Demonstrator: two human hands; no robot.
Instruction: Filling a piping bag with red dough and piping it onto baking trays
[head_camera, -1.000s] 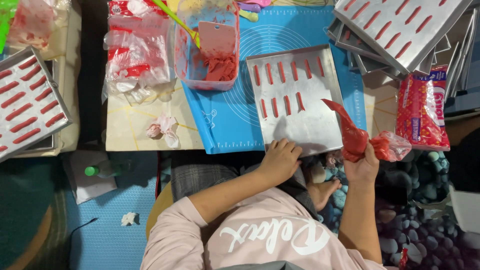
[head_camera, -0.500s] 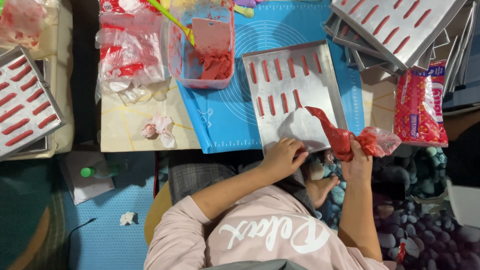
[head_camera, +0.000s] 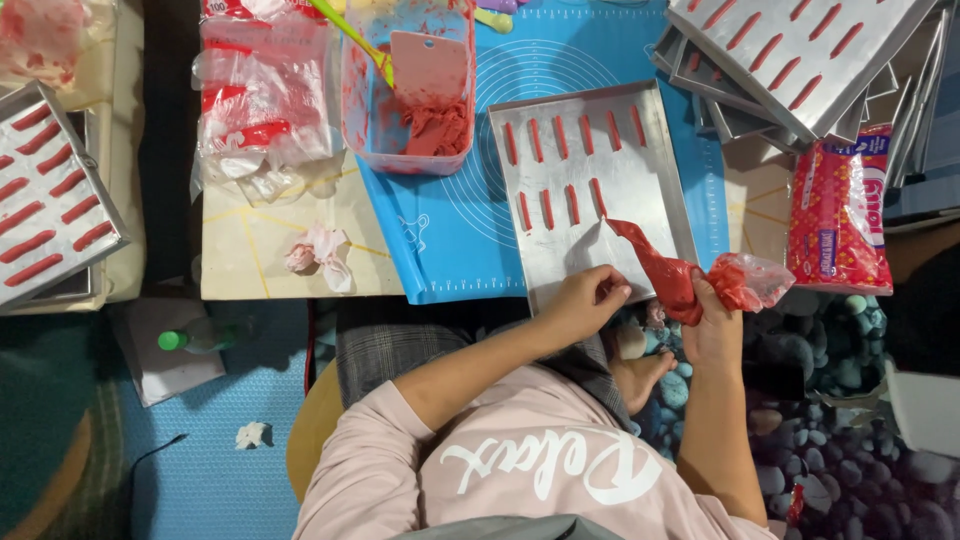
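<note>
My right hand (head_camera: 715, 325) grips a red-filled piping bag (head_camera: 672, 275) by its twisted clear end, just off the near right corner of a metal baking tray (head_camera: 655, 160). The bag's tip points up-left over the tray, close to the last of the piped red strips (head_camera: 597, 197) in the second row. My left hand (head_camera: 590, 300) rests with curled fingers on the tray's near edge, right below the tip. The tray lies on a blue silicone mat (head_camera: 455, 225).
A clear tub of red paste (head_camera: 405, 95) with a scraper stands left of the tray. Stacked trays (head_camera: 800, 50) of strips sit at the upper right, another tray (head_camera: 50, 190) far left. A red packet (head_camera: 838, 210), plastic bags (head_camera: 262, 100) and a crumpled tissue (head_camera: 318, 250) lie around.
The piping bag's tip has swung left and lower over the tray, toward the end of the second row. My left hand has shifted slightly along the tray's near edge.
</note>
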